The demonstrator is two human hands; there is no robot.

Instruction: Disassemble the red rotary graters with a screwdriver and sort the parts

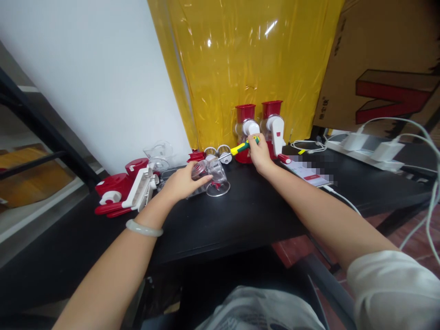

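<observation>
My left hand (184, 182) grips a clear plastic housing (220, 176) resting on the black table, its round rim tilted towards me. A small red part shows through the plastic. In my right hand (260, 156) is a screwdriver (241, 147) with a yellow and green handle. Its thin shaft points left to the top of the housing; I cannot tell whether the tip touches a screw. Just behind the housing stand metal grater drums (224, 152) with white rims and a red part (195, 156). Beyond my right hand is an assembled red and clear rotary grater (245, 112).
A second rotary grater (272, 110) stands at the back. Left lie red bases (115, 187), white crank arms (140, 187) and a clear part (160, 153). Right are a tablet (305, 172), a power strip (369, 158) and loose white cables. A yellow plastic sheet (254, 59) hangs behind.
</observation>
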